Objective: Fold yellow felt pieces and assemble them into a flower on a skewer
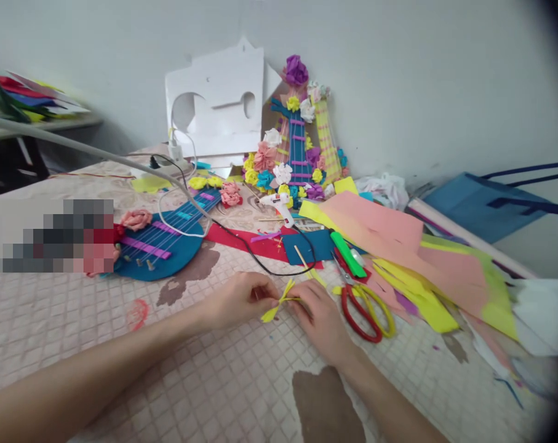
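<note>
Between my two hands is a small twisted piece of yellow crepe paper (271, 314), pinched at its middle with its ends fanned out. My left hand (242, 299) is closed, thumb and finger gripping the paper from the left. From the right, my right hand (319, 311) also pinches it, its fingers curled over the twist. Scissors with red and yellow handles (362, 314) lie just right of my right hand, beside a green-handled tool (347, 253). Beyond the hands rests a blue paper guitar (168, 240) with purple strips, strings and pink paper flowers.
A white glue gun (279, 208) with a black cable stands behind my hands near red card (242, 242). Pink and yellow crepe sheets (375, 227) spread to the right. Flower-covered paper guitars (297, 147) and white cut-out foam board (214, 104) lean on the wall.
</note>
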`<state>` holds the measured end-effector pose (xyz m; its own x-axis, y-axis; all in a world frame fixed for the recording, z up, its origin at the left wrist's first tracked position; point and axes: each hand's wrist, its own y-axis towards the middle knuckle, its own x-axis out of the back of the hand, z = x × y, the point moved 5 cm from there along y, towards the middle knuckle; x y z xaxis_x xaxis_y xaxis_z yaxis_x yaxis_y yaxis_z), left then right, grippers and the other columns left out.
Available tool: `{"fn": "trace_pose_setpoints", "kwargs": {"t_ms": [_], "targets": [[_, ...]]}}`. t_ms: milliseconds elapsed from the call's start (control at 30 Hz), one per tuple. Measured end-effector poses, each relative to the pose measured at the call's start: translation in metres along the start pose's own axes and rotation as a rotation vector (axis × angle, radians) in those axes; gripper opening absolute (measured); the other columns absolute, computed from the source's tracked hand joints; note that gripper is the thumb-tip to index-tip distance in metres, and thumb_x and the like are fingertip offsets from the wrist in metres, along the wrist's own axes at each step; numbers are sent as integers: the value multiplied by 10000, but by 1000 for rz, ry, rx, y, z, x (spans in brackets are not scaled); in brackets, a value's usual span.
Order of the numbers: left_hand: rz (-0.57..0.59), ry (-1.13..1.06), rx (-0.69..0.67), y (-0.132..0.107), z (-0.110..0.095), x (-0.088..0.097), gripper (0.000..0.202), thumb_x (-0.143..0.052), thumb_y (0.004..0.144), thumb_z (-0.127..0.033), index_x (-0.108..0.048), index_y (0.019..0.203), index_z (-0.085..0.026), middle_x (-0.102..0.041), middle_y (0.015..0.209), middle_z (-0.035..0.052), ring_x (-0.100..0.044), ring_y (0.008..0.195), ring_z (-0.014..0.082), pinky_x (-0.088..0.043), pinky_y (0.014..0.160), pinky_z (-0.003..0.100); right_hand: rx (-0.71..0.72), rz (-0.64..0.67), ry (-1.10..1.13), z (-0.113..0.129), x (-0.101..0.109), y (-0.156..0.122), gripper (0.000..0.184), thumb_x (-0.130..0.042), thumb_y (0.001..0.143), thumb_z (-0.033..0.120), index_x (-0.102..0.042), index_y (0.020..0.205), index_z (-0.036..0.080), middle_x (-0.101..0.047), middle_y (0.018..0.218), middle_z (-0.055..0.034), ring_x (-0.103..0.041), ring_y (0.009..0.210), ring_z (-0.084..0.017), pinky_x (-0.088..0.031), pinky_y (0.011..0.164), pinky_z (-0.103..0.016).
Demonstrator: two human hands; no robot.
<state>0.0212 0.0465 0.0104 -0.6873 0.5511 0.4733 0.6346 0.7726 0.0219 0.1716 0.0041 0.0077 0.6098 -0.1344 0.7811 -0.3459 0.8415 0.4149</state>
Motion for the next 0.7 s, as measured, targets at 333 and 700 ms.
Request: {"fn": "trace_pose_setpoints", "kwargs": {"t_ms": [333,700], "targets": [[175,-95,-19,-3,5,-10,137,-596,773,-210,-628,887,-141,-641,754,8,-564,649,101,-463,596,207,-7,21,18,-3,-3,-2,133,-500,861,95,-567,854,209,-612,869,-42,-538,859,-202,-451,780,-354],[124,-63,-42,-1,14,-17,108,-595,765,-220,-580,843,-146,-600,714,-8,-555,637,104,-458,584,212,-30,46,36,-1,-4,-3,148,-508,845,70,-553,879,208,-599,883,-47,-528,886,-213,-441,789,-355]]}}
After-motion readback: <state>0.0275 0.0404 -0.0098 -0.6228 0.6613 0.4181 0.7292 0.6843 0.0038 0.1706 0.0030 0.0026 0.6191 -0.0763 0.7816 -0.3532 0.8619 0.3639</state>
